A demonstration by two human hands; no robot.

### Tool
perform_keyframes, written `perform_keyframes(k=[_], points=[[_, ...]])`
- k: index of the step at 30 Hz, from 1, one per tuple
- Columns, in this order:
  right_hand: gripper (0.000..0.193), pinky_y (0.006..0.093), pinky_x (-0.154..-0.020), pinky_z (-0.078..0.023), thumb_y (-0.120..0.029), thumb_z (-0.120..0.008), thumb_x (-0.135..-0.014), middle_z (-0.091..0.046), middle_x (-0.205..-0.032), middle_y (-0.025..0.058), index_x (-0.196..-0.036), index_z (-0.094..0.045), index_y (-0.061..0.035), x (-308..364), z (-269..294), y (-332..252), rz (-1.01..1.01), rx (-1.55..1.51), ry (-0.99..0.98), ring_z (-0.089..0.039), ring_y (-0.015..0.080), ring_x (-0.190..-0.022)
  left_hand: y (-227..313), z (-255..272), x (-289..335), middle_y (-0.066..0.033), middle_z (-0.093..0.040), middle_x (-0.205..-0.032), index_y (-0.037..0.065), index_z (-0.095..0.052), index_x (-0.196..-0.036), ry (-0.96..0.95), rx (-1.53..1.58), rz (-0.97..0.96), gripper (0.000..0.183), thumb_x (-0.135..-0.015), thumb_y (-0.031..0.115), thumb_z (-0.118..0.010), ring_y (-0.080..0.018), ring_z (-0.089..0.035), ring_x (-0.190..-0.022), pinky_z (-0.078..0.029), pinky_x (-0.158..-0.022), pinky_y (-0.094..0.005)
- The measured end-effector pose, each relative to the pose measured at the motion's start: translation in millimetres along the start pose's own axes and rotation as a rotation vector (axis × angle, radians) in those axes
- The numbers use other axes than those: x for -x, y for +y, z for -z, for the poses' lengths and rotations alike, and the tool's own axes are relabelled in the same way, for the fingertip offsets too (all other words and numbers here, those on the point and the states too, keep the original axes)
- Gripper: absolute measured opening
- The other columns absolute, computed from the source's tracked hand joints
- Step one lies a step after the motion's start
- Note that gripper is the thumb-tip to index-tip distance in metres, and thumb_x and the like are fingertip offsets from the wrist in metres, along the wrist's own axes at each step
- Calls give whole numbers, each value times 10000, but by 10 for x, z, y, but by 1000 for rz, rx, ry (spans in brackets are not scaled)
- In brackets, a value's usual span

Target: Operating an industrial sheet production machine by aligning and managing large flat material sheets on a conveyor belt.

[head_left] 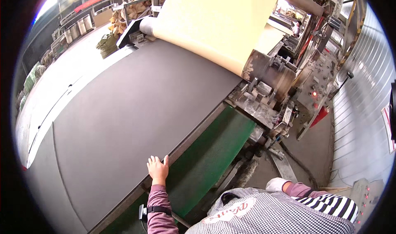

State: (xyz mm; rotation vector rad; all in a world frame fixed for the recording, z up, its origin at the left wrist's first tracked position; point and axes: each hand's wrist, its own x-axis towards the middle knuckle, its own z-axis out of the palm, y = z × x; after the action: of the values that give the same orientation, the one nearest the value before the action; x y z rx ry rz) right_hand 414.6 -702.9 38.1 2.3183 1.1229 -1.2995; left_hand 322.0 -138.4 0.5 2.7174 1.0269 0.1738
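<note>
While unclear, left hand (158, 168) on dark sheet (136, 106).

Matt dark-grey sheet (136, 102), smooth tan paper web (214, 23), grimy metal roller frame (264, 106).

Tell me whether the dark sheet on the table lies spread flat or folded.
Spread flat: the dark sheet covers the table with no folds, and the left hand rests open on its near edge.
</note>
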Motion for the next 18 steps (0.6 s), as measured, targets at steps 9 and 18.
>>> perform_keyframes(k=[9, 18], points=[[236, 452, -805, -527, -211, -639, -775, -695, -991, 147, -950, -720, -76, -29, -42, 410, 147, 316, -178, -657, 351, -954, -2662, 399, 918, -305, -480, -1327, -15, -487, -1324, -194, -396, 330, 507, -1027, 370, -344, -459, -449, -1241, -352, -1054, -533], [270, 415, -592, -512, -265, -514, -838, -677, -741, 125, -800, -680, -56, -293, 688, 248, 162, 29, -51, -662, 285, -673, -1674, 475, 772, -266, -381, -1446, -85, -415, -1369, -187, -275, 437, 713, -993, 516, -339, -418, -371, -1330, -284, -1112, -481]])
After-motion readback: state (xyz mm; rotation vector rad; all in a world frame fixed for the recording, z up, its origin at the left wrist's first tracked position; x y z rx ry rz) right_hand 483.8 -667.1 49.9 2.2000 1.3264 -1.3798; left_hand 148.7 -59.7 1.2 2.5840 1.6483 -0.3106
